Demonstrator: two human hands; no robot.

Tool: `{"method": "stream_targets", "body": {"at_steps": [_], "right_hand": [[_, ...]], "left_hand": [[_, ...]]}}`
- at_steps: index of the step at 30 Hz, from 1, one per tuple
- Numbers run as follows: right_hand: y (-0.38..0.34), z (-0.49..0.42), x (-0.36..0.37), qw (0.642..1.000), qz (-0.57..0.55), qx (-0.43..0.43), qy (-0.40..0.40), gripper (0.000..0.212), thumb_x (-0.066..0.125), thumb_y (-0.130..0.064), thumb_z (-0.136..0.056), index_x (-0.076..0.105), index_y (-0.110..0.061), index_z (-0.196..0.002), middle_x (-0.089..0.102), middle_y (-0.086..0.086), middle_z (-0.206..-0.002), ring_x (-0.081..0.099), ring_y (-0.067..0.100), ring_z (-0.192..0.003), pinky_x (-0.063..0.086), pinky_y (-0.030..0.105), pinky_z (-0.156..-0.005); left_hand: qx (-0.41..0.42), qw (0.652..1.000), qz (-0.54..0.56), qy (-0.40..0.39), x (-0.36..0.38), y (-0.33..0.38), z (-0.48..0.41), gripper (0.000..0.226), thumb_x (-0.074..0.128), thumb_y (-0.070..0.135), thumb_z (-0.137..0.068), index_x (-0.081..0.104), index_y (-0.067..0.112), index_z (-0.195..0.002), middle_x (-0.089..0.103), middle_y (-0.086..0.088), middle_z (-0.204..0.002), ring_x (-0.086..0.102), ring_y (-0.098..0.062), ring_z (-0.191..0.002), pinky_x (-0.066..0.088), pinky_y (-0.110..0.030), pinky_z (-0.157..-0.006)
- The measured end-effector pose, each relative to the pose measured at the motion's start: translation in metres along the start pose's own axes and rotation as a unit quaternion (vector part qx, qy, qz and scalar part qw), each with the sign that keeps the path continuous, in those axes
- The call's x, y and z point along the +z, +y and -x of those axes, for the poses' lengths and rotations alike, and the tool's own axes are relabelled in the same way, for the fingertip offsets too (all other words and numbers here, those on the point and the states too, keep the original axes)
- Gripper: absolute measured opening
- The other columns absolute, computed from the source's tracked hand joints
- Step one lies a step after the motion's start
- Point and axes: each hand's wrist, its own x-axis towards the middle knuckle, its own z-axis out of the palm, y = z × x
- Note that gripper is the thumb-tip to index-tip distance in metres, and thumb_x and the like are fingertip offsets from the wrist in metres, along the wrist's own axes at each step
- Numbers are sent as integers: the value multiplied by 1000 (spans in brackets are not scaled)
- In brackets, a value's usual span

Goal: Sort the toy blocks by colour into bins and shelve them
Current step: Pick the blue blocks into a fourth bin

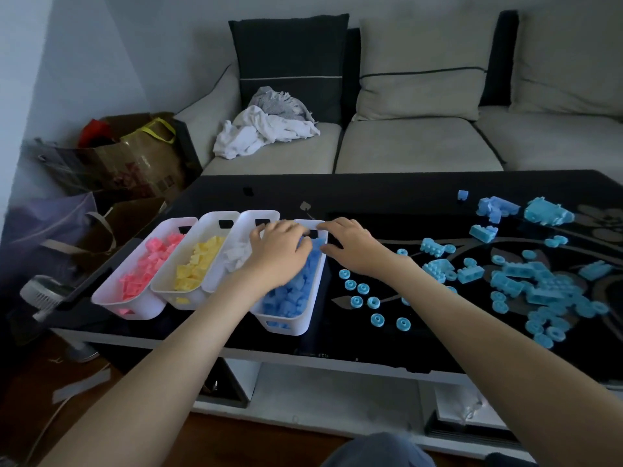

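Left hand [279,251]: palm down over the far end of the blue bin [290,326], fingers bent onto its blue blocks [286,298]; I cannot tell whether it grasps any.
Right hand [350,244]: fingers loosely spread, tips resting on the bin's far right rim.
Loose blocks [539,284]: scattered on the bench [387,197], right of the bin.

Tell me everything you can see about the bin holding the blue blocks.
The blue-block bin is a long white plastic tub with rounded corners and slots in its near end wall, rightmost in a row of four on the glossy black table, beside the white-block bin. It stands upright, nearly full of blue blocks. The left hand lies palm down over the blocks at its far end; the right hand touches its far right rim.
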Motion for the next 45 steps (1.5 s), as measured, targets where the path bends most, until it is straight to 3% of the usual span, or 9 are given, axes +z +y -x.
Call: {"method": "stream_targets", "body": {"at_steps": [7, 15, 19, 22, 27, 33, 37, 40, 45], "right_hand": [[72, 25, -47, 997, 15, 72, -13, 32, 50, -22, -95, 54, -15, -126, 52, 3, -120, 52, 18, -109, 37, 22, -85], [197, 59, -99, 976, 50, 202, 69, 47, 37, 3, -92, 43, -11, -136, 49, 11, -132, 49, 23, -118, 37, 23, -89], [256, 62, -109, 964, 101, 246, 17, 58, 43, 5, -88, 37, -16, -141, 41, 11, -140, 39, 28, -129, 37, 34, -101], [278, 55, -110, 967, 124, 220, -42, 42, 47, -3, -89, 50, -15, -129, 52, 10, -128, 48, 27, -118, 41, 33, -93], [291, 44, -119, 971, 122, 198, -54, 16, 53, -17, -89, 56, -9, -102, 56, 5, -99, 53, 22, -91, 36, 27, -71], [303, 28, -147, 970, 64, 187, 143, 16, 52, -16, -89, 52, -8, -104, 51, -1, -97, 48, 14, -87, 34, 23, -70], [321, 2, -144, 950, 25, 255, 181, 20, 45, -15, -96, 44, -5, -113, 52, 10, -107, 53, 22, -93, 41, 31, -74], [333, -11, -128, 937, 67, 311, 143, 27, 41, -13, -96, 39, -2, -121, 53, 19, -118, 54, 35, -106, 46, 44, -88], [333, -8, -115, 944, 107, 300, 81, 29, 40, -21, -98, 39, -8, -124, 46, 12, -128, 45, 32, -118, 35, 44, -96]], "left_hand": [[101, 994, 12, -40, 16, 91, -56, 43, 45, 26, -97, 38, 18, -139, 46, -3, -140, 43, -25, -127, 30, -39, -101], [220, 969, 35, -110, 61, 196, -121, 42, 44, 23, -98, 40, 18, -140, 48, -4, -138, 47, -24, -124, 34, -41, -101], [232, 963, 39, -132, 95, 235, -157, 42, 37, 15, -98, 39, 21, -140, 46, -6, -135, 50, -27, -117, 41, -40, -96], [209, 967, 42, -140, 113, 245, -192, 52, 37, 6, -94, 30, 19, -144, 41, -12, -135, 50, -30, -111, 47, -41, -88], [188, 965, 22, -179, 128, 260, -237, 73, 42, 6, -91, 10, 35, -150, 13, -11, -152, 24, -32, -136, 40, -42, -100], [187, 956, 140, -175, 143, 294, -257, 77, 39, 3, -92, 6, 40, -151, -2, -7, -157, 11, -29, -142, 28, -42, -112], [138, 965, 149, -165, 162, 299, -272, 60, 32, 16, -100, 9, 39, -151, -1, -5, -158, 15, -28, -142, 25, -44, -114], [173, 959, 140, -176, 170, 293, -280, 50, 33, 25, -102, 21, 32, -150, 17, -2, -156, 30, -25, -138, 30, -44, -112], [231, 950, 130, -166, 165, 286, -271, 36, 41, 24, -100, 48, 19, -135, 37, -5, -142, 46, -22, -123, 39, -31, -98]]}}
